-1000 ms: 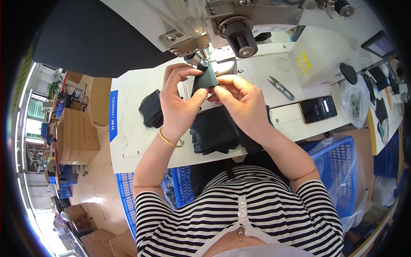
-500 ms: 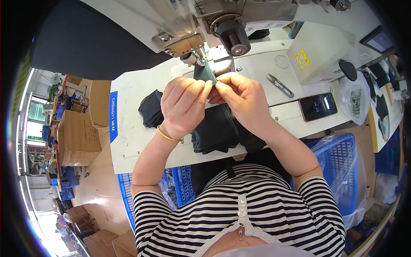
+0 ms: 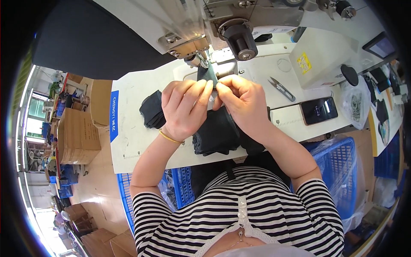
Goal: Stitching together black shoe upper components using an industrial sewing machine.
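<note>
Both hands meet in front of the needle area of a sewing machine [image 3: 192, 46]. My left hand [image 3: 185, 107] pinches the left edge of a small dark fabric piece [image 3: 206, 75]. At its right edge, my right hand [image 3: 243, 103] grips the same piece between thumb and fingers. The far end of the fabric lies under the presser foot [image 3: 203, 62]. A small pale bit, perhaps a label, shows between the hands. Below them lies a stack of folded black fabric pieces [image 3: 216, 135], and a smaller black pile [image 3: 153, 109] sits left of my left hand.
Thread snips [image 3: 282, 89] and a phone [image 3: 319, 110] lie on the white table [image 3: 132, 141] to the right. A clear plastic bag [image 3: 356, 103] hangs beyond them. Blue baskets [image 3: 338, 171] stand below the table's near edge. Cardboard boxes [image 3: 79, 135] are on the floor at left.
My hands stay on the fabric piece at the presser foot, with the fingers slightly shifted. A small pale bit now shows between them. The whole view has shifted slightly.
</note>
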`<state>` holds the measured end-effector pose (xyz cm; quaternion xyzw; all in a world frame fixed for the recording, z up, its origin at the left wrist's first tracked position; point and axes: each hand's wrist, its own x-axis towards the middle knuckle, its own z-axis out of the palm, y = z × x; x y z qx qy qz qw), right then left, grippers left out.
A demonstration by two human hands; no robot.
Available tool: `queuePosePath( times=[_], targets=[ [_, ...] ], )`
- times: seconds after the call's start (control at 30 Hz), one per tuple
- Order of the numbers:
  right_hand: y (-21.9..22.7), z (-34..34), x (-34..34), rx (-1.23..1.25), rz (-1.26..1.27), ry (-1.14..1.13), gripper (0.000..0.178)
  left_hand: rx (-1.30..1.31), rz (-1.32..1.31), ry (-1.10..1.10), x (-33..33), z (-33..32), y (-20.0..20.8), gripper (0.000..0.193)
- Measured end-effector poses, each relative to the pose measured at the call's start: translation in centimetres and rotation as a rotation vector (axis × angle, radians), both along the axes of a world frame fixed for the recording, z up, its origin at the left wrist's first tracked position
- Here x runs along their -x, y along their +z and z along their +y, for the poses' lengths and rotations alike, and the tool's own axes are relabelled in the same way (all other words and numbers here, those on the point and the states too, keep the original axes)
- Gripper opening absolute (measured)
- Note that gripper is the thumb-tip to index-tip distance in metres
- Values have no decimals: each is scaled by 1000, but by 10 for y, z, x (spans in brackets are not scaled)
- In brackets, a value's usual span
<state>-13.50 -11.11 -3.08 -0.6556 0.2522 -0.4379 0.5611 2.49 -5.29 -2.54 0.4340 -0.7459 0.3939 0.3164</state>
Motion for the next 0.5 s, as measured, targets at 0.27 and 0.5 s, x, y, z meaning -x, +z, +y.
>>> queuePosePath(
  times=[0.27,0.5],
  targets=[
    [-1,-2,-6,-63,-39,1,18,62,-37,-66,-8,-7,1,26],
    [1,-3,-9,-116,-65,17,18,110,-83,-67,-19,-16,0,25]
  ],
)
